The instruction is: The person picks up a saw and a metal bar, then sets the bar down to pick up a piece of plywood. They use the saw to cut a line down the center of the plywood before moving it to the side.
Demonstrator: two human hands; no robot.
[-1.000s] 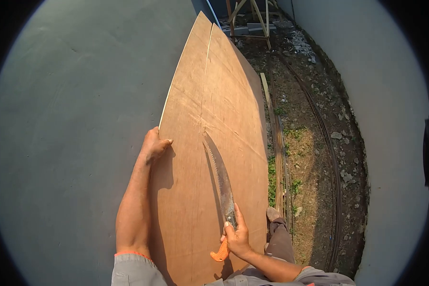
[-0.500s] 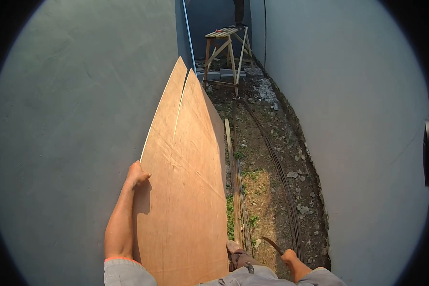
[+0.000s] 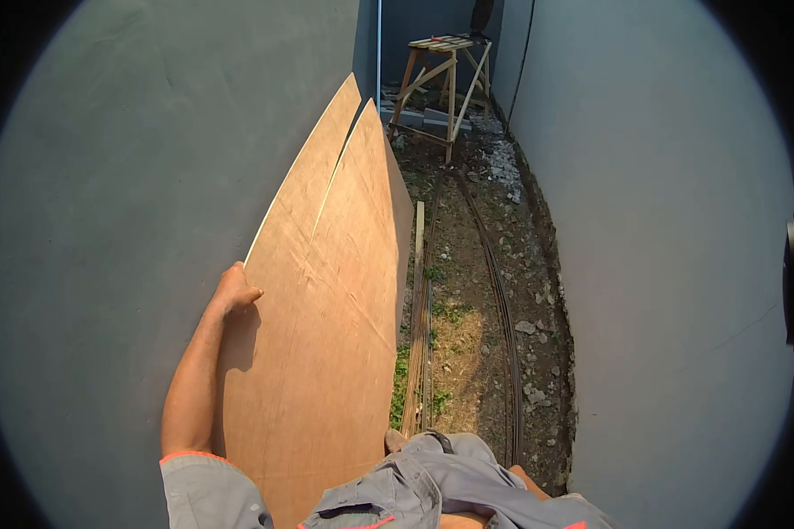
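My left hand (image 3: 236,291) is closed on the upper left edge of a large plywood sheet (image 3: 326,335), with the thumb lying on its face. The sheet slants against the left wall and runs down past my body. A narrow slit, wider at the far end, divides its far part into two pointed strips. Of my right arm (image 3: 529,483), only a bit of skin shows beside my grey shirt. The right hand itself is hidden, and whatever it holds is out of sight.
Grey walls (image 3: 670,220) bound a narrow passage on both sides. Long thin rods (image 3: 498,300) and a wooden strip (image 3: 419,234) lie on the rubble-strewn ground. A wooden trestle (image 3: 450,84) stands at the far end, with part of a person's leg (image 3: 482,18) on top.
My body leans further into view, and the scene shifts. My right hand, with the curved blade it held, has gone out of sight. My left hand stays on the plywood edge.
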